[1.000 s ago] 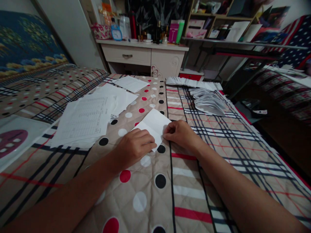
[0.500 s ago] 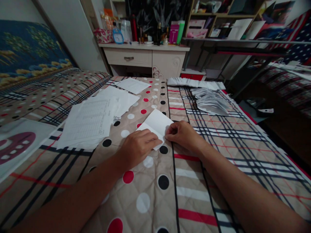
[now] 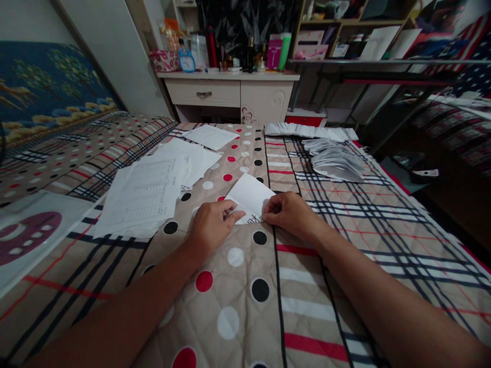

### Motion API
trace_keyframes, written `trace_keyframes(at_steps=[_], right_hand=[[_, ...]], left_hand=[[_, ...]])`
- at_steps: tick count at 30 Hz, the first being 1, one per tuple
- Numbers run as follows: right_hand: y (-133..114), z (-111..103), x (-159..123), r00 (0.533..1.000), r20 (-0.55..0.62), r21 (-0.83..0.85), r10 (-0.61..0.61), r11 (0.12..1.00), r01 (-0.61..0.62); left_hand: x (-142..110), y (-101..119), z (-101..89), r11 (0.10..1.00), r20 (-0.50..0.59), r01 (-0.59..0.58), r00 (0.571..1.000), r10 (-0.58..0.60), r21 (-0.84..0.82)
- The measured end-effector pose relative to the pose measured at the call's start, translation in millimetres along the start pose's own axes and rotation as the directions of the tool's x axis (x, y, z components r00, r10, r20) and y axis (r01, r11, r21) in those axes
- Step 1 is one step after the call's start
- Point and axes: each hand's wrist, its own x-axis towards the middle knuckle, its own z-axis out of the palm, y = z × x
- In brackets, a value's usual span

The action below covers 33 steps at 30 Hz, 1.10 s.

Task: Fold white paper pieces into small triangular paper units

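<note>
Paper [image 3: 251, 193], folded, lies on the bed [image 3: 238, 276] between both hands. Left hand [image 3: 215, 222] pinches its left edge, thumb and fingers nearly closed; right hand [image 3: 286, 210] pinches its right corner. Printed sheets [image 3: 140, 191] lie left of the paper, folded stack [image 3: 335, 159] beyond it, rightward.

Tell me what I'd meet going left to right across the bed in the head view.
Plastic with a purple paw print, printed sheets, left hand, folded white paper, right hand, fanned stack of papers.
</note>
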Motion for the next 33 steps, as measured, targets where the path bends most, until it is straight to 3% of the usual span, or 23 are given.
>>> trace_keyframes(at_steps=[7, 14, 27, 33], right_hand=[[-2.0, 0.1, -0.5, 1.000, 0.004, -0.009, 0.015, 1.000, -0.015], [-3.3, -0.8, -1.0, 1.000, 0.006, -0.021, 0.018, 1.000, -0.018], [-1.7, -0.4, -0.2, 1.000, 0.017, -0.045, 0.014, 0.999, -0.014], [-3.1, -0.9, -0.7, 1.000, 0.014, -0.045, 0.020, 0.999, -0.019]], left_hand=[[1.5, 6.4, -3.4, 0.994, 0.015, 0.102, 0.995, -0.102, -0.032], [2.0, 7.6, -3.0, 0.994, -0.001, 0.103, 0.995, -0.103, 0.030], [3.0, 4.9, -0.7, 0.986, -0.023, 0.141, 0.989, -0.143, -0.088], [4.6, 6.9, -0.6, 0.989, -0.027, 0.142, 0.989, -0.143, -0.037]])
